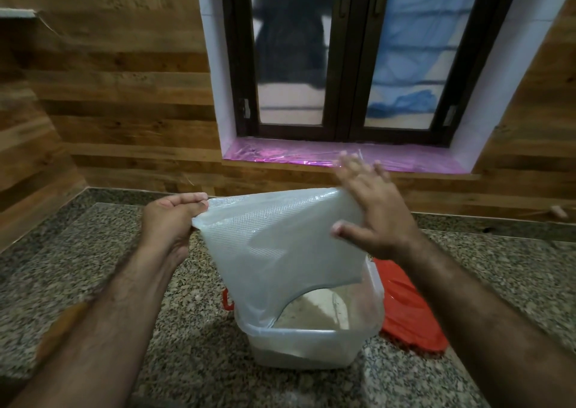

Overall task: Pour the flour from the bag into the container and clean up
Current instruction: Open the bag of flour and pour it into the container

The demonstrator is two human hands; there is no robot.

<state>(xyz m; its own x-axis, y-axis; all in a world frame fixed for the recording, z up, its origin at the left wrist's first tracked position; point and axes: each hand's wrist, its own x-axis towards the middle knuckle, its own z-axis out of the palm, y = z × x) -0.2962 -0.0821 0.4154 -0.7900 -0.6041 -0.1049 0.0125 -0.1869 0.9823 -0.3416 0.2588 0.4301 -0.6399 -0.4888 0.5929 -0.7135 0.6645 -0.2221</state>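
A translucent plastic bag hangs upside down, its mouth inside a clear plastic container on the granite counter. Flour lies in a pale heap inside the container. My left hand pinches the bag's upper left corner. My right hand is at the bag's upper right corner, fingers spread and blurred, its palm against the plastic. Whether it grips the bag is unclear.
A red lid lies on the counter right behind the container; a red clip shows at its left side. A wood-panelled wall and a window with a pink-lined sill stand behind.
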